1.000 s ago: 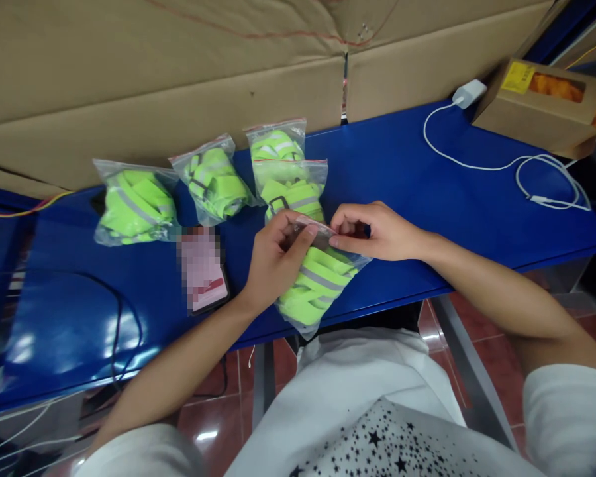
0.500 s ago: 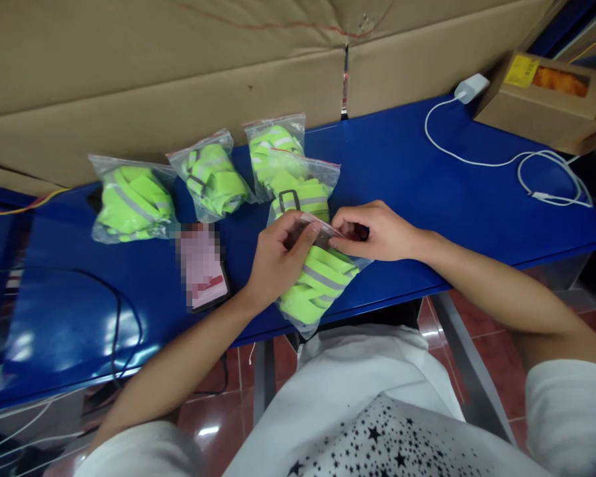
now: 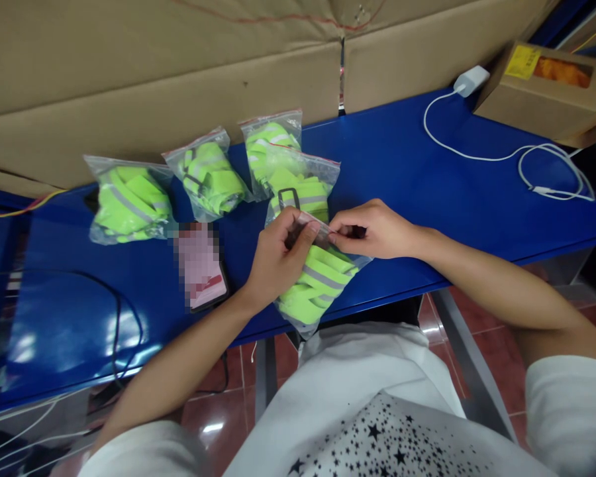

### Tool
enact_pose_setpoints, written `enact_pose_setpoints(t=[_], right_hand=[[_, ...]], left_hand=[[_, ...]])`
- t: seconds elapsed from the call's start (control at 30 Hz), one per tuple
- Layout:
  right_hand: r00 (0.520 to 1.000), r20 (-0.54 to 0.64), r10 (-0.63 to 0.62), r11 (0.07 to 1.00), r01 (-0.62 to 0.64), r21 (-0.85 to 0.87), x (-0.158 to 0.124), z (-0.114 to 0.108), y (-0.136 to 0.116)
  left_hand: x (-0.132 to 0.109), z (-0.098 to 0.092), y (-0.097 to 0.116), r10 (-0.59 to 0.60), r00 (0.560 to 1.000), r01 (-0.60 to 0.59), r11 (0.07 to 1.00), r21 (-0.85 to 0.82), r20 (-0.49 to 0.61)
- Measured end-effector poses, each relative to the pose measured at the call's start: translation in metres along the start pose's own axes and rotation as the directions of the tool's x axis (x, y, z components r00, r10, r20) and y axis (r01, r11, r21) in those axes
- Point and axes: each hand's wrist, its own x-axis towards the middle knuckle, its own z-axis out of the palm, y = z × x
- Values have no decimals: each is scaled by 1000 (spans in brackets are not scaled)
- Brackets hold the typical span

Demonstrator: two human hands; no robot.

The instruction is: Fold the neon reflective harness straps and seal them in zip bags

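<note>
A clear zip bag (image 3: 322, 278) with a folded neon yellow-green strap with grey reflective stripes inside lies at the table's front edge, its top edge raised between my hands. My left hand (image 3: 283, 255) pinches that top edge between thumb and fingers. Close beside it, my right hand (image 3: 372, 228) has thumb and forefinger pressed together on the same edge. Just behind is another bag of neon strap (image 3: 305, 182) with a black buckle, partly covered by my left hand. Behind that one stands a further filled bag (image 3: 271, 142).
Two more bags of neon strap, a left one (image 3: 129, 202) and a middle one (image 3: 211, 175), lie on the blue table (image 3: 377, 159). A phone (image 3: 203, 271) rests left of my hands. A white charger (image 3: 471, 81) with cable and a cardboard box (image 3: 541, 99) stand at the right.
My right thumb and forefinger have closed together on the bag's top edge, a little nearer my left hand. My left hand keeps its pinch. The view has shifted slightly.
</note>
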Motion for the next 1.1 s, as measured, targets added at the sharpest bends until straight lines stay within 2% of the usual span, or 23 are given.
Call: enact_pose_setpoints(t=[0.2, 0.43, 0.63, 0.73, 0.8, 0.9, 0.97, 1.1], right_hand=[[1000, -2, 22, 994, -22, -104, -1, -2, -2], [998, -36, 46, 980, -52, -192, -2, 1, -3], [999, 40, -11, 991, 16, -135, -3, 2, 1], [999, 29, -30, 997, 32, -75, -2, -1, -1], [1000, -1, -27, 1000, 27, -6, -1, -6, -2], [1000, -27, 7, 998, -5, 66, 0, -13, -2], [998, -56, 18, 997, -14, 72, 0, -16, -1], [991, -135, 23, 1000, -20, 23, 1, -16, 3]], left_hand=[[1, -2, 4, -13, 998, 11, 999, 38, 62], [0, -2, 4, 11, 1000, -13, 994, 107, 20], [1, -1, 4, 67, 997, -69, 996, 64, 27], [1, -3, 9, 80, 997, -81, 995, 64, 25], [1, -7, 12, 86, 996, -83, 993, 87, -23], [6, -14, 10, 104, 978, -89, 992, 85, -179], [11, -18, 3, 95, 962, -91, 995, 30, -256], [20, -20, -13, 75, 940, -107, 991, -80, -333]])
